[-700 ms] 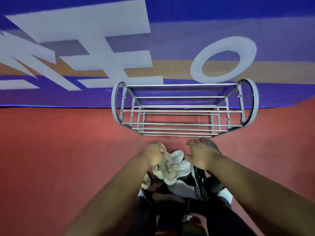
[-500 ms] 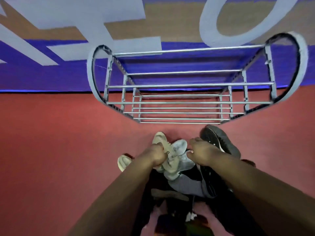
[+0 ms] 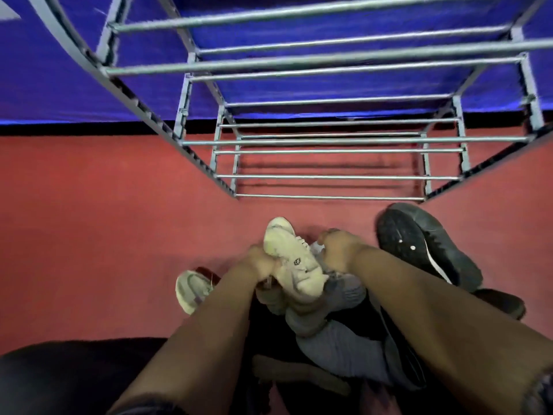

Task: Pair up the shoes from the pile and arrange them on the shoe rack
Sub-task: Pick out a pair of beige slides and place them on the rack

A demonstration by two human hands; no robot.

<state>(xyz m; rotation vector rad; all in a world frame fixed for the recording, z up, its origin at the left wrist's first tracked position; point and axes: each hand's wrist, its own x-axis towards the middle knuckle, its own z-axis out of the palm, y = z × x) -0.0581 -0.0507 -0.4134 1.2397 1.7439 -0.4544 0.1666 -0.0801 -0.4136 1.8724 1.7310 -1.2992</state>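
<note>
A pile of shoes lies on the red floor in front of an empty metal shoe rack (image 3: 329,142). My left hand (image 3: 258,265) is closed on the side of a cream sneaker (image 3: 291,262) at the top of the pile. My right hand (image 3: 339,248) grips a grey shoe (image 3: 344,290) just right of the cream one. A black shoe (image 3: 425,244) lies sole-up to the right. Another pale sneaker (image 3: 190,290) sits left of my left forearm. Dark and grey shoes (image 3: 335,351) lie under my arms, partly hidden.
The rack stands against a blue wall panel (image 3: 59,85) with a black skirting strip. Bare red floor (image 3: 89,220) spreads to the left and right of the pile. My dark-clothed knee (image 3: 59,378) fills the lower left corner.
The view has dropped and come much closer to the rack and pile. The cream sneaker has lifted and turned in my left hand; my right hand stays beside it.
</note>
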